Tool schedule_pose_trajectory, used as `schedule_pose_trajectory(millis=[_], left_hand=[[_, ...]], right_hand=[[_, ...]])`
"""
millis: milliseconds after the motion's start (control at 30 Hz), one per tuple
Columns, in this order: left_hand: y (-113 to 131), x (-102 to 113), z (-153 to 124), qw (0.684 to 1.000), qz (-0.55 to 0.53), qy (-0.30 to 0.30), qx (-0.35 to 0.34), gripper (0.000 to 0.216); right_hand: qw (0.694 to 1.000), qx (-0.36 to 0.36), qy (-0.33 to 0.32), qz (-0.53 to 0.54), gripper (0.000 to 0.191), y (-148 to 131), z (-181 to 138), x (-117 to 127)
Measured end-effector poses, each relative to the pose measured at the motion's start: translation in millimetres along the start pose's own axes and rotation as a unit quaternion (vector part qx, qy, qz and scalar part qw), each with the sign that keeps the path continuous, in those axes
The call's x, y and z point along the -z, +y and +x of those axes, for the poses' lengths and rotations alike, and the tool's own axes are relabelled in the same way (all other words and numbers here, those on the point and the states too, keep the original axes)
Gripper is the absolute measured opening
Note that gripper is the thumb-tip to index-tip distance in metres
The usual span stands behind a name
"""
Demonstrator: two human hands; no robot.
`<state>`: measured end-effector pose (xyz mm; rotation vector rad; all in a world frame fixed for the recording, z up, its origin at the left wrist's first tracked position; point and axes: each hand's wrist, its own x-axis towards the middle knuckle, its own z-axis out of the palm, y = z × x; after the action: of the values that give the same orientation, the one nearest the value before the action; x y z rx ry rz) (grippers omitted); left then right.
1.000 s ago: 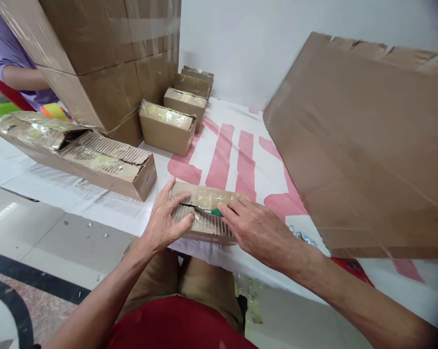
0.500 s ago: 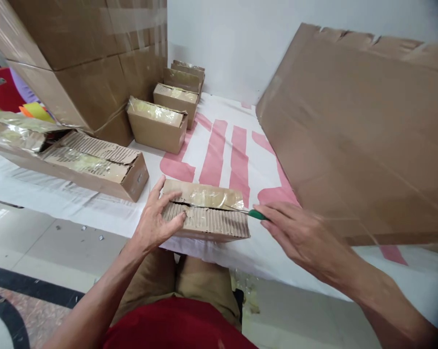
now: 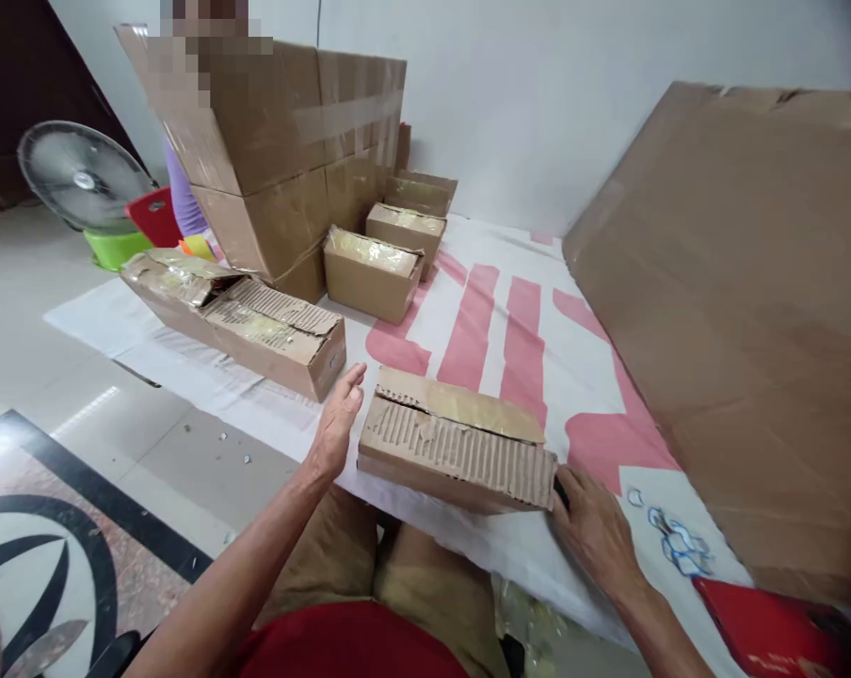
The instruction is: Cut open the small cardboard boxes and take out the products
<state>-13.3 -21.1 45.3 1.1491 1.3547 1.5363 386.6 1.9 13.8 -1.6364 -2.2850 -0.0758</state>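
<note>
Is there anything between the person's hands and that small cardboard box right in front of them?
Nothing visible. The left hand is open at the small box's left end, and the right hand rests against its right end.

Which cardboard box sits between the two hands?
The flat box at the table's near edge, its corrugated flap torn; left hand and right hand flank its ends.

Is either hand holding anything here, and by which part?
Nothing clearly gripped. The left hand and right hand flank the small cardboard box at its two ends; the right touches its corner.
</note>
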Motion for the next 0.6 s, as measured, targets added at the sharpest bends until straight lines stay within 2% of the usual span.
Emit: schedule_pose_trajectory(millis=[133, 233, 433, 600], left_hand=[[-9, -7, 44, 0.999, -0.048, 0.001, 0.024, 0.072], [-14, -9, 68, 0.994, -0.082, 0.047, 0.055, 0.073], [-24, 3, 69, 0.989, -0.071, 0.124, 0.046, 0.078], [-18, 21, 74, 0.981, -0.062, 0.168, 0.074, 0.080]], right_hand=[[0.999, 0.000, 0.040, 0.018, 0.037, 0, 2, 5], [0.996, -0.009, 0.061, 0.071, 0.038, 3, 0, 6], [0.987, -0.040, 0.053, 0.147, 0.037, 3, -3, -4], [0.985, -0.033, 0.033, 0.167, 0.037, -22, 3, 5]])
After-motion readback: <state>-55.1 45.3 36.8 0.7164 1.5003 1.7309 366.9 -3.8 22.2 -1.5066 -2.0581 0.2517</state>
